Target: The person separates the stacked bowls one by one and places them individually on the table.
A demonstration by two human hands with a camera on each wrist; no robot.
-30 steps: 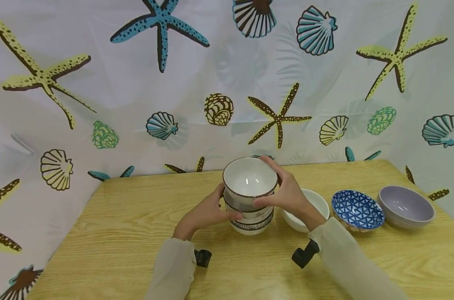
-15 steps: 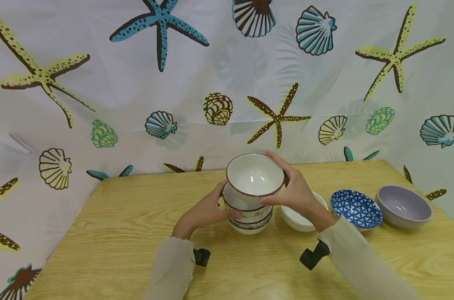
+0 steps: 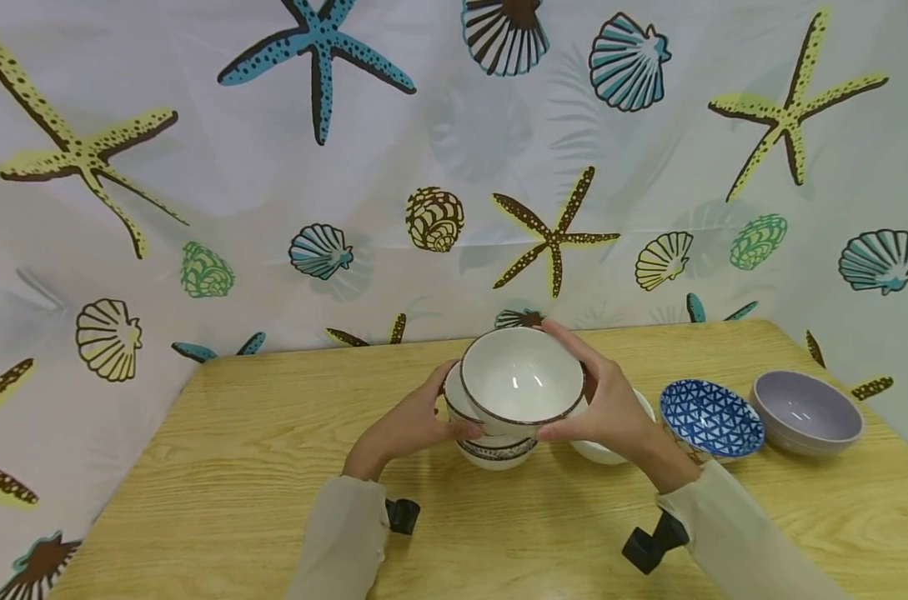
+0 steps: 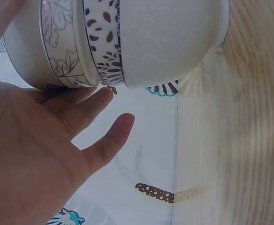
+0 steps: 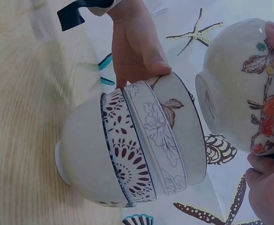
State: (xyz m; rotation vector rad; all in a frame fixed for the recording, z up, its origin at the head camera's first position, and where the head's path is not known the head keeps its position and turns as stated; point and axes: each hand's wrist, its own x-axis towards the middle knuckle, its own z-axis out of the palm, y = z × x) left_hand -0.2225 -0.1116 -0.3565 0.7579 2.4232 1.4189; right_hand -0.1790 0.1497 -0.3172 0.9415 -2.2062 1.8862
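Right hand (image 3: 609, 407) pinches a fruit-painted bowl (image 3: 524, 377) just clear of the stacked bowls (image 5: 130, 140), clasped by the left hand (image 3: 408, 429) below and left of that grip; seemingly a stacking or unstacking step, it calls next for level, steady hands.

A white bowl (image 3: 524, 379) with a thin dark rim, its outside painted red and yellow among brown leaves, tilts in the grip of the right hand (image 3: 609, 408) at the center of the head view, glossy inside showing. Just beside its foot, apart from it, a stack (image 3: 494, 452) of three white bowls stands upright on the bench (image 3: 273, 500), pinched by the left hand (image 3: 408, 423): dark petals band the bottom bowl (image 5: 83, 150), line-drawn leaves the middle bowl (image 5: 163, 136), brown leaves the dark-rimmed top bowl (image 5: 189, 140).
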